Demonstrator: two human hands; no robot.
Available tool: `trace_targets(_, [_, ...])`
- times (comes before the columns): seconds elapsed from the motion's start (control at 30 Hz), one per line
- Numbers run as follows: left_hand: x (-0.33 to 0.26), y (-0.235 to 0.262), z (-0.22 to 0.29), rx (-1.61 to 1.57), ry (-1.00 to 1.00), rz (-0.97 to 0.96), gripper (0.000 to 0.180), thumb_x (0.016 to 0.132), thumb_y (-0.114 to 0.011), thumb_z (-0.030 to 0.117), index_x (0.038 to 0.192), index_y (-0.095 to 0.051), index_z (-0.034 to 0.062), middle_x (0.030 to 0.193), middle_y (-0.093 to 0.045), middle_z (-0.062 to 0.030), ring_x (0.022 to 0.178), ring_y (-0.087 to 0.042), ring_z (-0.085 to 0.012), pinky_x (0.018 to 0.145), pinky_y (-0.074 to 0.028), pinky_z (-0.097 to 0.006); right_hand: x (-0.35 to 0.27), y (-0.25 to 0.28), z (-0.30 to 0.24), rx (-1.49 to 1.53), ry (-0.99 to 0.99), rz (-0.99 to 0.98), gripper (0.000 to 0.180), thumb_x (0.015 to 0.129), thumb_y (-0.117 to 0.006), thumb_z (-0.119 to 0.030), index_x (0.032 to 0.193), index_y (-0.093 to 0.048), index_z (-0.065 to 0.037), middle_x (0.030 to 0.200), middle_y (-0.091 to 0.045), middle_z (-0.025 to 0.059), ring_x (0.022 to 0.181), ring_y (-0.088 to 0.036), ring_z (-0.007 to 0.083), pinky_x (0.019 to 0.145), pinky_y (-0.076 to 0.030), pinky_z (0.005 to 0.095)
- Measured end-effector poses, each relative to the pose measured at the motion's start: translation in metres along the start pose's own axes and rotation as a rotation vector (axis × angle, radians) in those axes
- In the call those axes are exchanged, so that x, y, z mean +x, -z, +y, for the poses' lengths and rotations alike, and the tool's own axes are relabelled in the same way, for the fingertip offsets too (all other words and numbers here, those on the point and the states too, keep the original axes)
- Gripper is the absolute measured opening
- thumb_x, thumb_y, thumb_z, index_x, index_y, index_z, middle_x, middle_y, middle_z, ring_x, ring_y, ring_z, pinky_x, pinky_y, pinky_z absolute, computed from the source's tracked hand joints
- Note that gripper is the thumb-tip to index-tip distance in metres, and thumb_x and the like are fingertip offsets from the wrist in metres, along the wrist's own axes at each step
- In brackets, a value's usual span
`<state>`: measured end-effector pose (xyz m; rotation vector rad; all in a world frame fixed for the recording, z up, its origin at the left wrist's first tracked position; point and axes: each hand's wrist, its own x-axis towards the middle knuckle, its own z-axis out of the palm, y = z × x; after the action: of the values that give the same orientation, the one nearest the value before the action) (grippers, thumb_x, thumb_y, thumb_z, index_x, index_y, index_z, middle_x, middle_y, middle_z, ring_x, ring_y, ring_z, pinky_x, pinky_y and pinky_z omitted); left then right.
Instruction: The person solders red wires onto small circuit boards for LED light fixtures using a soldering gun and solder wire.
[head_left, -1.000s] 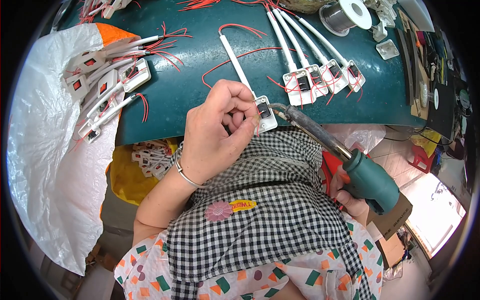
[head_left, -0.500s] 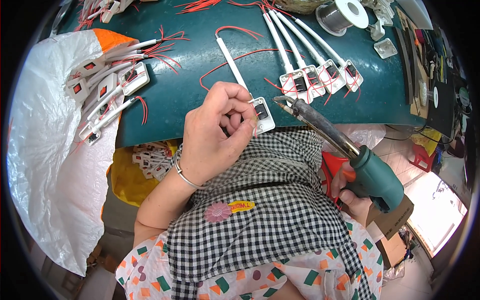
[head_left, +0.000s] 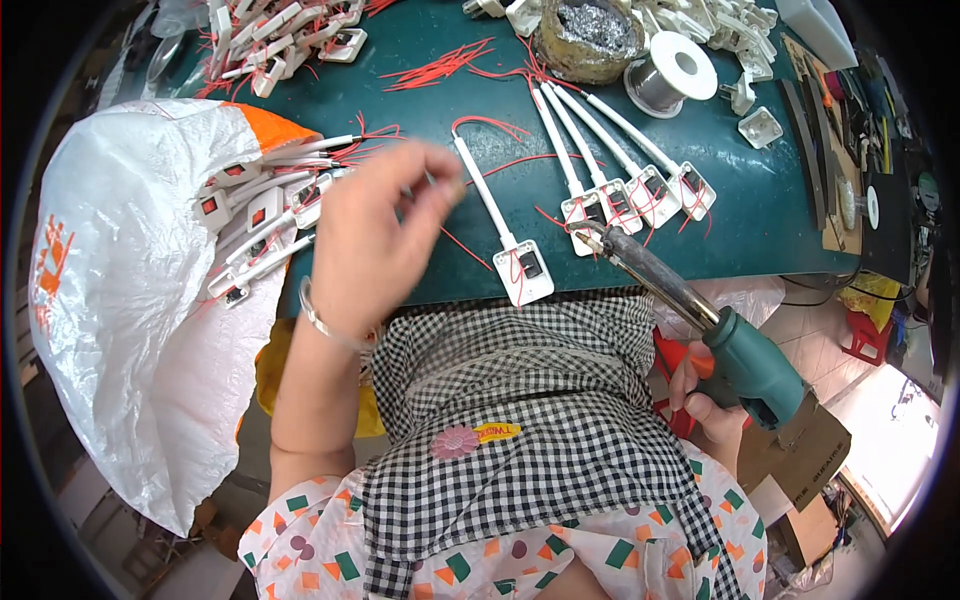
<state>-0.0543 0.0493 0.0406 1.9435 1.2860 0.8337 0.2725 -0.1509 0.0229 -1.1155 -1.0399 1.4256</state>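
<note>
My right hand [head_left: 712, 400] is closed round the grip of a green pistol-shaped soldering iron [head_left: 752, 365]. The iron's bent metal tip lies over the leftmost switch box in a row of several white-stemmed switch boxes [head_left: 655, 197]. My left hand [head_left: 385, 235] is raised over the bench, left of a single switch box [head_left: 524, 272]; its fingers are bent and smeared by motion, so I cannot tell whether they grip anything. That box lies open side up at the bench's near edge, showing a black switch and red wires. A long red wire [head_left: 515, 163] passes behind the left hand.
A white woven sack [head_left: 130, 330] at the left holds several stemmed switch boxes. Along the back are loose red wires [head_left: 440, 65], a pot of silvery metal [head_left: 598, 30], a solder spool [head_left: 672, 72] and piled white parts [head_left: 710, 22]. One white housing [head_left: 760, 127] lies at the right.
My left hand has come away from the single switch box, moving left and slightly up. The right hand still holds the soldering iron. The view has shifted, showing more of the bench's back.
</note>
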Motion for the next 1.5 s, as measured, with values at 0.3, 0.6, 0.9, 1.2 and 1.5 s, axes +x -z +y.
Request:
trace_targets(0.3, [0.079, -0.003, -0.070, 0.504, -0.134, 0.153, 0.008, 0.083, -0.070, 0.012, 0.088, -0.068, 0.0054, 0.082, -0.063, -0.0090, 0.072, -0.061, -0.0266, 0.068, -0.049, -0.037, 0.000, -0.009, -0.004, 0.069, -0.038, 0.063, 0.056, 0.077, -0.076, -0.007, 0.125, -0.050, 0.007, 0.076, -0.058, 0.0071, 0.060, -0.055, 0.0148, 0.054, -0.046, 0.0267])
trace_targets(0.6, [0.078, -0.005, -0.064, 0.592, -0.203, 0.240, 0.007, 0.086, -0.065, 0.013, 0.089, -0.063, 0.0069, 0.083, -0.063, -0.0079, 0.085, -0.060, -0.0294, 0.073, -0.049, -0.043, 0.006, -0.002, -0.004, 0.012, -0.024, -0.038, 0.066, 0.078, -0.080, -0.016, 0.132, -0.049, 0.007, 0.081, -0.054, 0.0090, 0.059, -0.057, 0.0206, 0.052, -0.047, 0.0290])
trace_targets(0.9, [0.041, -0.011, -0.045, 0.197, -0.098, 0.333, 0.014, 0.085, -0.070, 0.007, 0.099, -0.068, 0.0039, 0.081, -0.069, -0.0105, 0.068, -0.065, -0.0241, 0.063, -0.052, -0.033, 0.001, -0.004, -0.004, -0.047, -0.082, 0.036, 0.043, 0.078, -0.077, -0.012, 0.113, -0.056, 0.005, 0.078, -0.061, 0.0045, 0.062, -0.056, 0.0137, 0.057, -0.046, 0.0272])
trace_targets(1.2, [-0.034, -0.023, 0.018, 0.027, -0.056, 0.085, 0.009, 0.078, -0.071, -0.003, 0.085, -0.069, 0.0025, 0.077, -0.065, -0.0085, 0.061, -0.062, -0.0176, 0.053, -0.048, -0.027, -0.018, 0.012, -0.005, -0.237, -0.159, -0.041, 0.036, 0.073, -0.080, -0.018, 0.099, -0.063, 0.001, 0.083, -0.064, 0.0072, 0.066, -0.061, 0.0191, 0.060, -0.050, 0.0302])
trace_targets(1.5, [-0.054, -0.047, 0.019, -0.081, -0.074, -0.035, 0.014, 0.075, -0.072, -0.005, 0.082, -0.062, 0.0027, 0.101, -0.070, -0.0085, 0.061, -0.066, -0.0118, 0.054, -0.054, -0.024, -0.032, 0.018, 0.010, -0.434, -0.234, -0.007, 0.057, 0.068, -0.081, -0.027, 0.113, -0.061, 0.001, 0.089, -0.067, 0.0067, 0.071, -0.065, 0.0209, 0.067, -0.053, 0.0315])
